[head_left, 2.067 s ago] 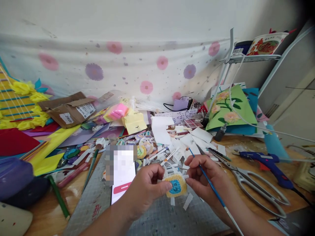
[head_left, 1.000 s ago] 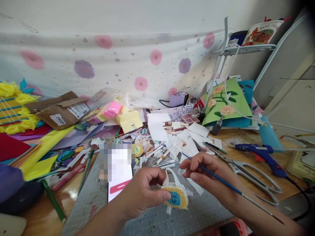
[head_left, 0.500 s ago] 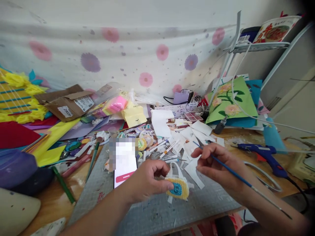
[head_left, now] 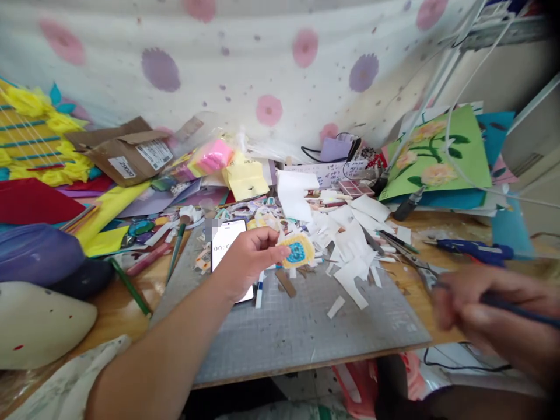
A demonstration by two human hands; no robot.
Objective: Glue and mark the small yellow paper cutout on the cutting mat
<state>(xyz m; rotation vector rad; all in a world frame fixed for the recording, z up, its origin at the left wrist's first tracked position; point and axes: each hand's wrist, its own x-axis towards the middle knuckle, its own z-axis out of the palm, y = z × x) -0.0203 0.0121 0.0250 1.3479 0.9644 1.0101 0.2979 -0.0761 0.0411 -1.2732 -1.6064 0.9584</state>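
My left hand (head_left: 256, 256) pinches a small yellow bag-shaped craft piece (head_left: 308, 251) with a blue square in its middle, between thumb and fingers. The piece is held above the littered part of a grey cutting mat (head_left: 315, 344). Off to the right, my right hand (head_left: 485, 309) is smeared by motion, its fingers closed round a blue-handled paintbrush (head_left: 520, 312). The brush's tip cannot be made out. Just left of that hand lies a pair of scissors (head_left: 422, 268). A phone (head_left: 230, 230) with a lit screen lies partly hidden behind my left hand.
White paper scraps (head_left: 350, 265) and markers heap up at the mat's back. A blue glue gun (head_left: 475, 249) lies at the right. To the left are a cardboard box (head_left: 122, 154), a green pen (head_left: 130, 289) and a brush (head_left: 177, 245). A green flower picture (head_left: 437, 154) leans at the back right.
My right hand has swung away to the right with the paintbrush, apart from the craft piece. In the picture, my left hand and the piece sit higher; the view has tilted down.
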